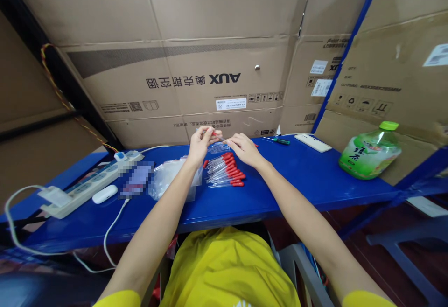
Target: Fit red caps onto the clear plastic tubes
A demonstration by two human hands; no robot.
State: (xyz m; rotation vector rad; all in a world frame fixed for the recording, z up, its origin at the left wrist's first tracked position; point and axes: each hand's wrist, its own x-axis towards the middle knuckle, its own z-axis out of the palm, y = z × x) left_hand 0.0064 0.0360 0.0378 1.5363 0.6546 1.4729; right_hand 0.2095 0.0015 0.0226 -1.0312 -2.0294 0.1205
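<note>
Above the back half of the blue table, my left hand (202, 143) is closed around the red rubber bulb of a glass dropper (220, 137). The fingers of my right hand (245, 148) pinch the clear tube of the same dropper at its other end. Just below my hands lies a pile of droppers (224, 170), clear tubes to the left and most red bulbs to the right. More clear tubes (219, 148) lie behind that pile, partly hidden by my hands. Clear plastic bags (166, 178) lie beside my left forearm.
Left on the table (280, 176) are a power strip (101, 183) with cables, a white case (105, 194) and a blurred phone (137, 179). A screwdriver (281, 141), white phone-like object (312, 142) and green bottle (371, 153) stand or lie right. Cardboard (224, 17) walls the back.
</note>
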